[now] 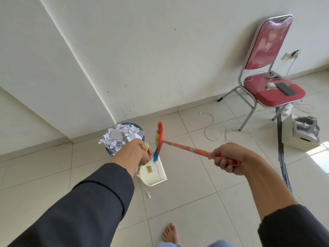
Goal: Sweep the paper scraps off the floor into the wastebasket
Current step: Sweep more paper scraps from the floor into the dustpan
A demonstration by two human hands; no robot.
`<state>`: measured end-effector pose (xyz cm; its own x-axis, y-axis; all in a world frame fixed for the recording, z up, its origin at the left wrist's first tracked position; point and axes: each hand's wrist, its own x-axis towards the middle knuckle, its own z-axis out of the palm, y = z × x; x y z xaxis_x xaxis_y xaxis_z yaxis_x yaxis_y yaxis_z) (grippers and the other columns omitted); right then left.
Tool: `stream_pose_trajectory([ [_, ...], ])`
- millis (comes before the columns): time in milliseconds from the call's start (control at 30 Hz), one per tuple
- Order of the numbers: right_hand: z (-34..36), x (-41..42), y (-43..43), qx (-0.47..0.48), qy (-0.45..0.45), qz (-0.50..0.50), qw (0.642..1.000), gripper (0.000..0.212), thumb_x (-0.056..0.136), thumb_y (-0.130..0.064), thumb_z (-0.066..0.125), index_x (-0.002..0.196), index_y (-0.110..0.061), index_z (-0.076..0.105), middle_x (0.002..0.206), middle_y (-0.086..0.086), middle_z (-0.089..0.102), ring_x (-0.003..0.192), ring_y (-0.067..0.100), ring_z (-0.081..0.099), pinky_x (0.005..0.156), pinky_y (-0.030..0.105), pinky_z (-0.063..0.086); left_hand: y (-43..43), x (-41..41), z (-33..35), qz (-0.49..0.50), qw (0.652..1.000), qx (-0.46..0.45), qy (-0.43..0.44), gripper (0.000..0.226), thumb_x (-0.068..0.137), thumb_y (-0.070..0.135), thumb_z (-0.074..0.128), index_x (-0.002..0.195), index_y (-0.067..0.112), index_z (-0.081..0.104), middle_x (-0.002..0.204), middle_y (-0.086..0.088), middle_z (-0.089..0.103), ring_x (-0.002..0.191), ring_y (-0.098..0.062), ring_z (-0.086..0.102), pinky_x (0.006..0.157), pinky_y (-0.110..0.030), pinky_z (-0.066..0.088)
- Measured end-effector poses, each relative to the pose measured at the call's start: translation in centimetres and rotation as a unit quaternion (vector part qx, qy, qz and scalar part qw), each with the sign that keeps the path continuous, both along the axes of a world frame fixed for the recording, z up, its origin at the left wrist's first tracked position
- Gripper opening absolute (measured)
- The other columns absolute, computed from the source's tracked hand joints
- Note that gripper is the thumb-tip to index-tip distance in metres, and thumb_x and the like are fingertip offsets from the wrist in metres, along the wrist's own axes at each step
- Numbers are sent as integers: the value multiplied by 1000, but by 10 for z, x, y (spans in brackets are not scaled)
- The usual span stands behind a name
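1. Our left hand (138,152) grips the cream dustpan (154,172) by its handle, just beside the blue wastebasket (140,128) heaped with paper scraps (121,138).
2. Our right hand (229,158) holds the orange broom (187,147), bristles touching the dustpan.
3. One scrap (148,194) lies on the floor (195,202).

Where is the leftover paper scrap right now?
In the head view, the paper scrap lies on the floor tiles at centre, just below the white dustpan, ahead of the bare foot.
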<state>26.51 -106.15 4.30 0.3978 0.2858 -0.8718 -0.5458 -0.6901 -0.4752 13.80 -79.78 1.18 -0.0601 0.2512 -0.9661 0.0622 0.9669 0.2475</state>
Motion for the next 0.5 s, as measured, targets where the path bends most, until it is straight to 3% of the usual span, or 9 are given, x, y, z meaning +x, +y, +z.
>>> stream_pose_trajectory([
  [33,2,17,8,-1,-15,19,1000,17,97,-9,52,108,1,60,56,1,51,39,6,39,34,16,27,-5,7,-1,160,984,10,-71,21,74,-9,63,92,1,59,72,-10,52,50,-17,45,33,-26,31],
  [67,5,37,19,-2,-29,39,999,17,96,-9,51,108,0,59,56,2,52,39,6,40,35,17,27,-3,18,0,196,970,-21,-142,6,84,-4,54,87,2,55,72,-8,48,48,-16,40,36,-21,31],
  [100,5,51,26,-5,-40,50,998,16,96,-9,51,107,0,58,56,3,53,40,7,41,36,17,28,-2,22,-11,149,984,-10,-100,6,87,-1,52,83,3,53,74,-7,47,48,-15,39,37,-20,32],
  [300,-15,164,79,17,-52,109,993,18,95,-8,50,109,1,58,55,3,54,42,7,42,37,18,30,0,77,-12,151,986,-16,-68,12,92,1,53,80,3,55,62,-7,48,39,-13,38,32,-15,35],
  [433,-37,238,113,10,-51,201,978,17,95,-8,48,107,-1,58,56,3,52,41,7,42,37,17,29,3,124,-33,183,982,-12,-41,11,96,6,48,95,6,59,74,-3,54,24,-14,33,29,-15,31],
  [500,-44,267,127,-7,-76,280,957,14,94,-7,49,102,0,59,58,5,53,40,10,41,38,18,29,0,146,-36,203,978,-19,-35,6,96,8,52,99,6,56,60,-7,51,23,-13,33,28,-15,32],
])
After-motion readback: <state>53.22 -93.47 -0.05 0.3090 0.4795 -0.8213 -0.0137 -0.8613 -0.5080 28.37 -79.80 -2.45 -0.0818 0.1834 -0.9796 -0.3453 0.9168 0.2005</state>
